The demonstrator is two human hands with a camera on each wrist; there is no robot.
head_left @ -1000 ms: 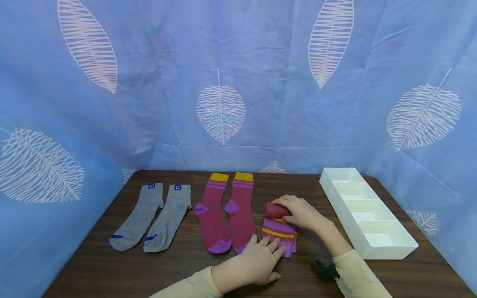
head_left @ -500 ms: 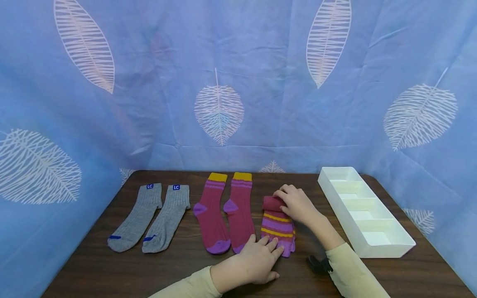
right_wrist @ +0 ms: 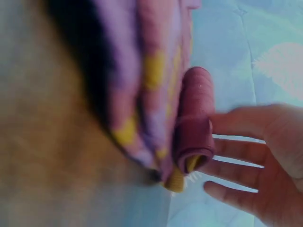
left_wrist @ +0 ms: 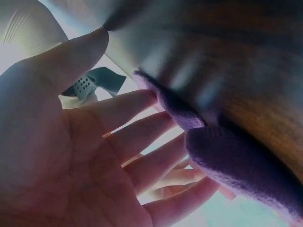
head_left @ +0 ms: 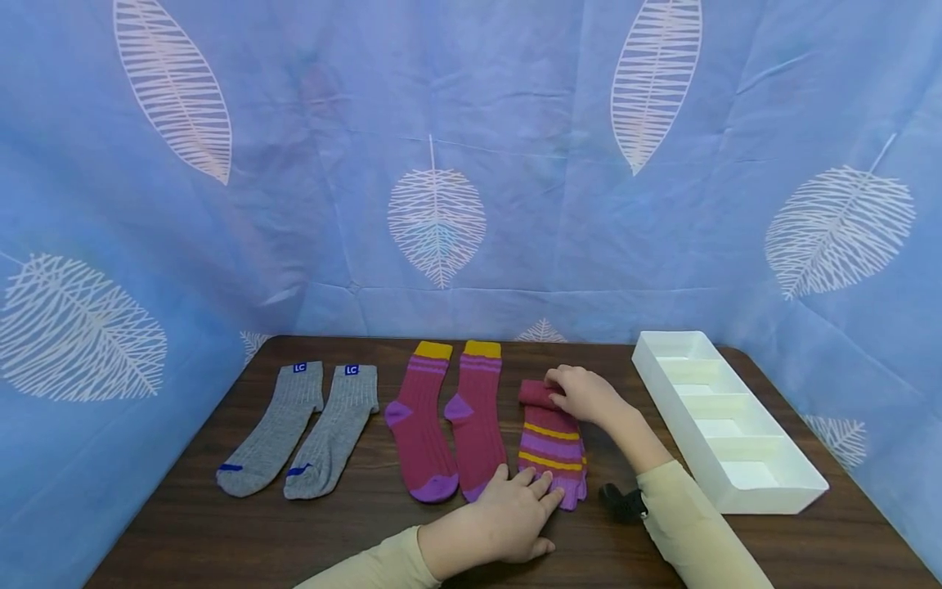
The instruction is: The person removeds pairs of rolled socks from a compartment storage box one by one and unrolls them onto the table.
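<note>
A striped knit piece (head_left: 552, 446) in maroon, purple and yellow lies flat, with purple finger-like ends (head_left: 568, 493) nearest the person. Its far end is a maroon roll (right_wrist: 198, 101); yellow fabric shows inside the roll in the right wrist view. My right hand (head_left: 586, 394) holds this roll at its right end, thumb on the near side. The left hand (head_left: 508, 517) lies with spread, straight fingers pressing on the purple ends, partly covering them. One left fingertip also reaches the purple toe of a maroon sock (head_left: 478, 417). Beside it is its matching sock (head_left: 421, 421).
Two grey socks (head_left: 331, 433) lie side by side at the left. A white divided organizer box (head_left: 765, 501) stands right of the right arm. The dark wooden table (head_left: 199, 540) ends at a blue leaf-print cloth (head_left: 324, 221). A black device (head_left: 622, 503) is on the right wrist.
The right hand has moved away from the person with the maroon roll. The roll has become smaller and more of the striped piece lies flat. The left hand has stayed put.
</note>
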